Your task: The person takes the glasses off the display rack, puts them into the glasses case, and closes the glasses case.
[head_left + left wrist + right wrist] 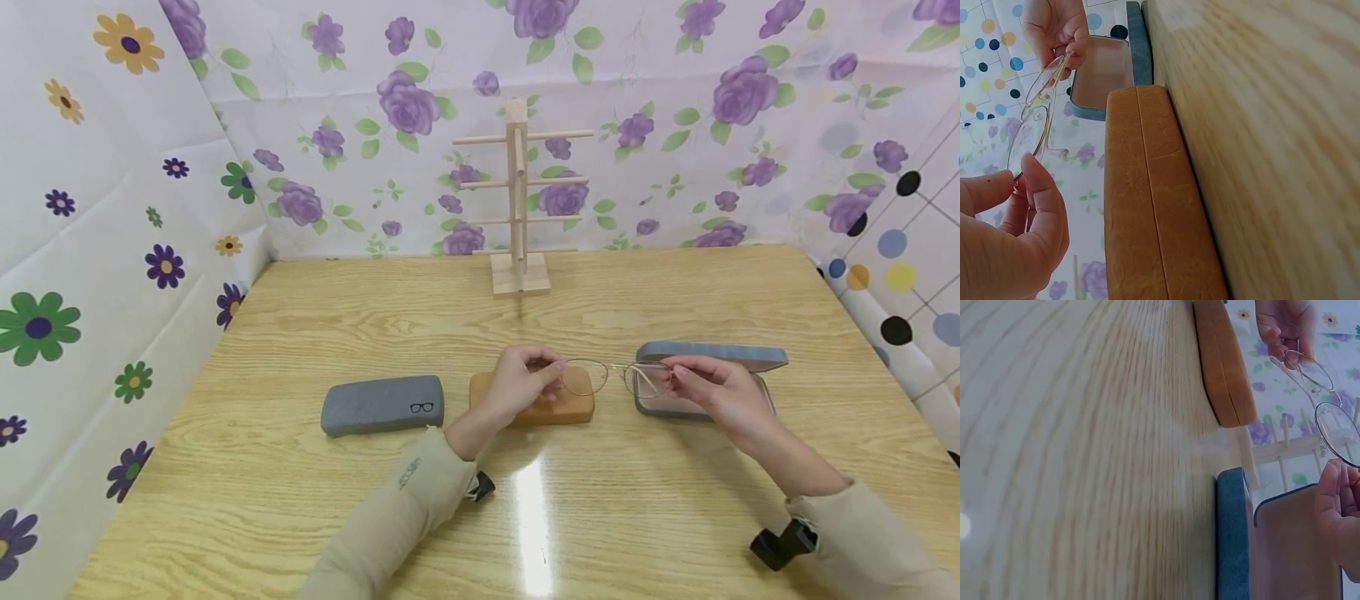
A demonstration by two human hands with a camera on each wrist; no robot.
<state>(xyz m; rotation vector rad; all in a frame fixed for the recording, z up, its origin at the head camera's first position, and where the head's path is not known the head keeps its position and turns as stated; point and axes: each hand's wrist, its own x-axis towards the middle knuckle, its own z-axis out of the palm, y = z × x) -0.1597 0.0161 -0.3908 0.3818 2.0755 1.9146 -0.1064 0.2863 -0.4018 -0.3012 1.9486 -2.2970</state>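
A pair of thin-rimmed eyeglasses (585,377) is held in the air between both hands. My left hand (517,383) pinches one outer end of the frame, thumb against fingers, above the brown glasses case (573,408). At the other end, my right hand (723,396) pinches the frame over the blue-grey glasses case (712,356), whose lid stands up and whose pale lining shows. In the left wrist view the eyeglasses (1027,134) have a temple arm crossing behind the lenses. The brown case (1141,200) is closed.
A closed grey glasses case (382,404) with a small glasses print lies at the left. Behind, a wooden stand (517,192) with several pegs rises from a square base near the table's back edge. Flowered sheets (412,100) line the back and left.
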